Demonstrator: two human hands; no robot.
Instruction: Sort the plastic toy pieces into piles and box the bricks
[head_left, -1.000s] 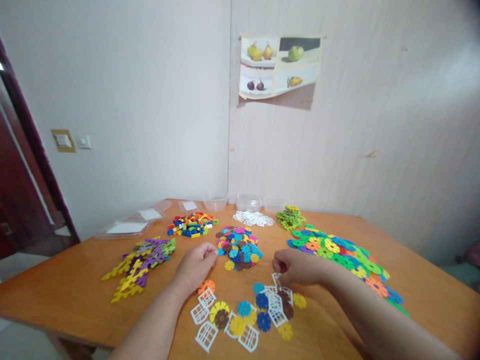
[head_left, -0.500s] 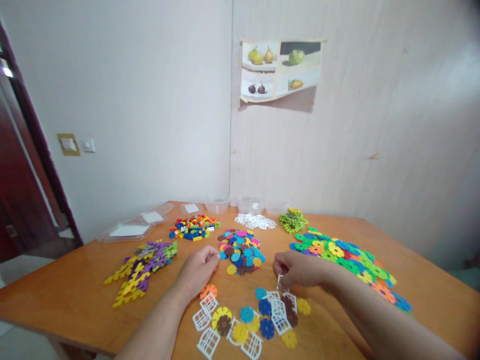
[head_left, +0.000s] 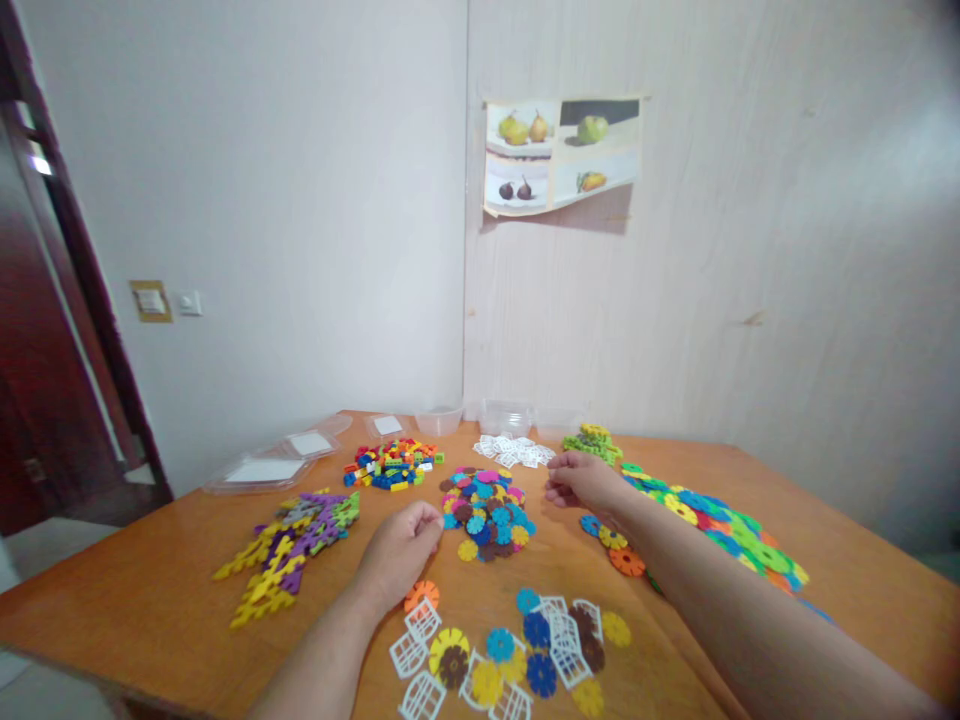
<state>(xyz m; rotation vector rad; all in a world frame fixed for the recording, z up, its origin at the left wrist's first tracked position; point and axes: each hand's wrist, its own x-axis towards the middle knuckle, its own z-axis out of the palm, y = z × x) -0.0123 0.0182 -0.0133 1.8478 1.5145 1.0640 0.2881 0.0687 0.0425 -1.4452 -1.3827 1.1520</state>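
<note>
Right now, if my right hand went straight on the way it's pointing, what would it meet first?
Your right hand would likely meet the pile of white lattice pieces first, just ahead of it, though this one view leaves its height unclear.

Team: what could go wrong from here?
The left hand sits beside the small disc pile; a nudge might scatter it.
The right forearm crosses the large flower pieces in view; if low, it could drag some.
White window pieces and discs overlap up front; lifting one might shift others.
</note>
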